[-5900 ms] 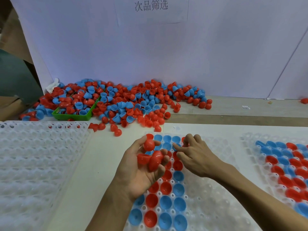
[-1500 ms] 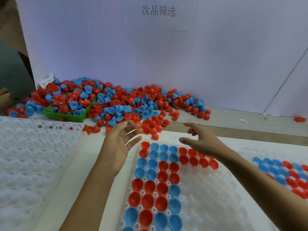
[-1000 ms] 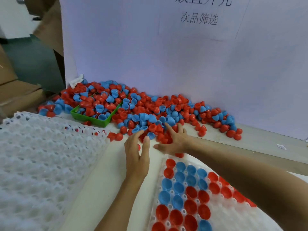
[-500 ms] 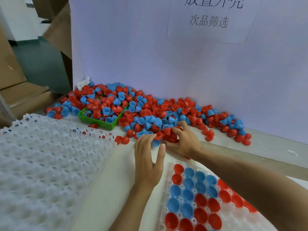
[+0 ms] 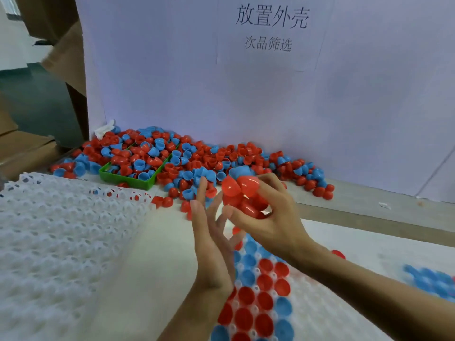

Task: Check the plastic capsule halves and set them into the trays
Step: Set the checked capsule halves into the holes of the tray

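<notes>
The right hand is raised above the surface, its curled fingers and thumb clasped around a cluster of red capsule halves, which bulge out above the fingertips. The left hand stands edge-up just beside them, fingers straight and released, holding nothing. Below both wrists lies the partly filled tray; beyond the fingertips spreads the loose pile of halves.
</notes>
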